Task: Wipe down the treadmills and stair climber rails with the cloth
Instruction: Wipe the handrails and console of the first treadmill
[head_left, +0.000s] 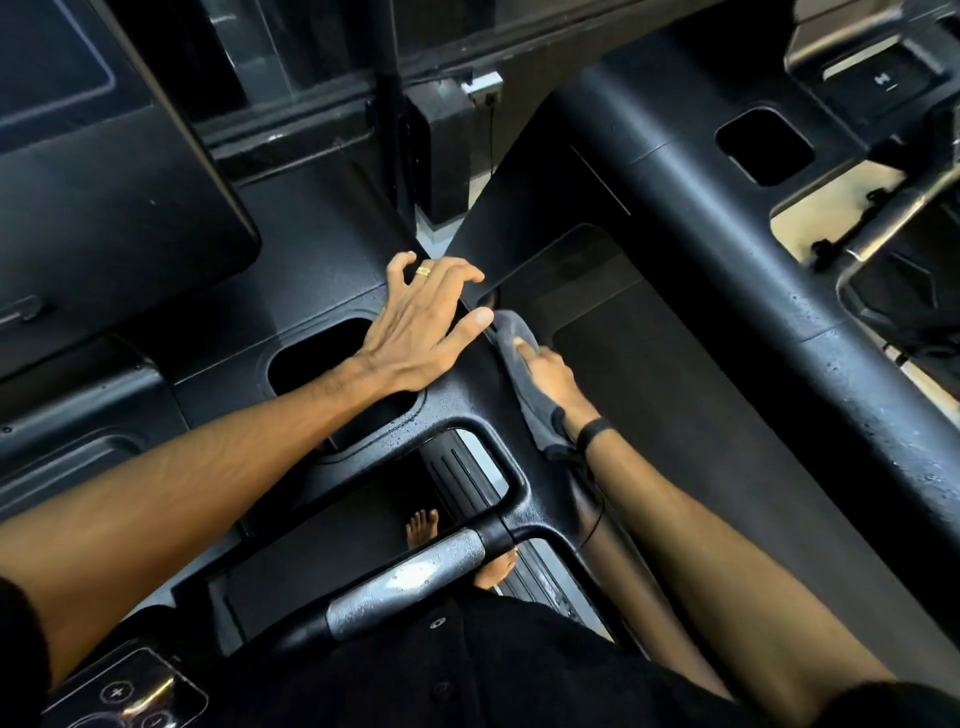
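Your treadmill console (322, 270) fills most of the view: black, textured plastic, beaded with droplets. Take it as the landmark. A second machine's long black rail (753, 291) runs diagonally to the right of the console, also speckled wet. The dark belt deck (675, 405) lies between the console and that rail, below both. The screen panel (78, 156) sits at the console's upper left.

The cup-holder recess (317, 358) is cut into the console's middle. The metal-sleeved grip bar (410, 582) crosses below the console, wet and shiny. A control pad (130, 691) with plus and minus buttons sits at the bottom left corner, under the console.

Your left hand (426, 322) lies flat on the console's right edge, just beside the cup-holder recess; fingers are spread and mostly straight, gripping nothing, with a gold ring (424, 270) on one finger. Your right hand (545, 369) is just off the console's right edge, fingers wrapped in the grey cloth (524, 374) and pressing it against the console's side wall. The cloth trails back along your wrist, past a black wristband (592, 431). Bare feet (423, 525) show through the gap under the console.
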